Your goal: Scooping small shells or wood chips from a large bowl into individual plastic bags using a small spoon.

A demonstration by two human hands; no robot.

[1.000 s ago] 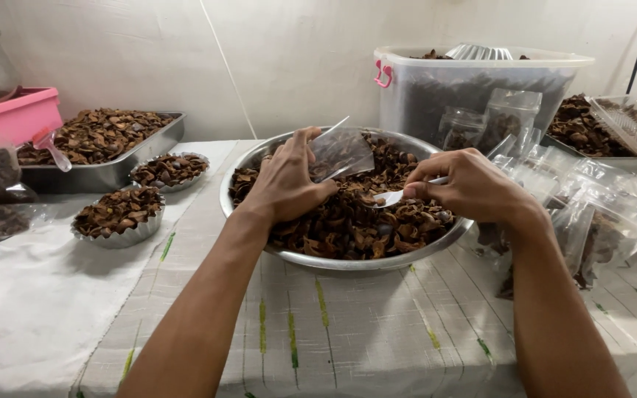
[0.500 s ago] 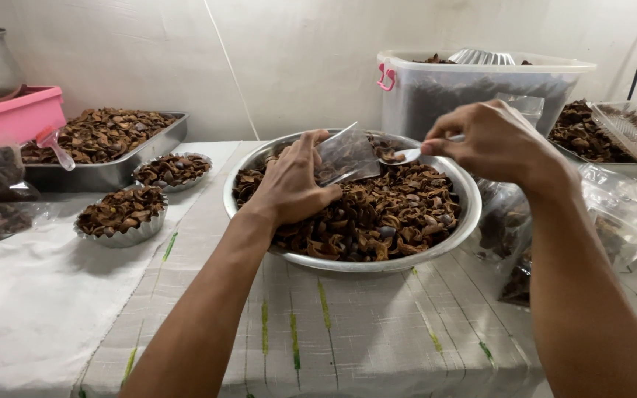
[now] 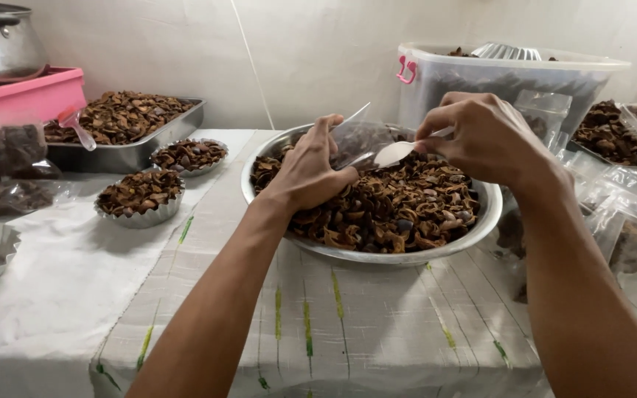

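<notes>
A wide steel bowl (image 3: 451,247) full of brown dried pieces sits in the middle of the cloth-covered table. Over its left side my left hand (image 3: 310,168) holds a small clear plastic bag (image 3: 359,136) open at the top. My right hand (image 3: 484,136) grips a white spoon (image 3: 392,153), whose tip points at the mouth of the bag, just above the dried pieces.
A steel tray (image 3: 138,155) of the same pieces and two small fluted foil cups (image 3: 141,195) stand at the left. A pink tub (image 3: 27,92) with a pot is far left. A clear plastic bin (image 3: 510,81) and several filled bags (image 3: 628,236) lie at the right.
My right hand lifted the spoon out of the bowl, swung up and right, then came back left so the spoon tip meets the bag. My left hand kept hold of the bag.
</notes>
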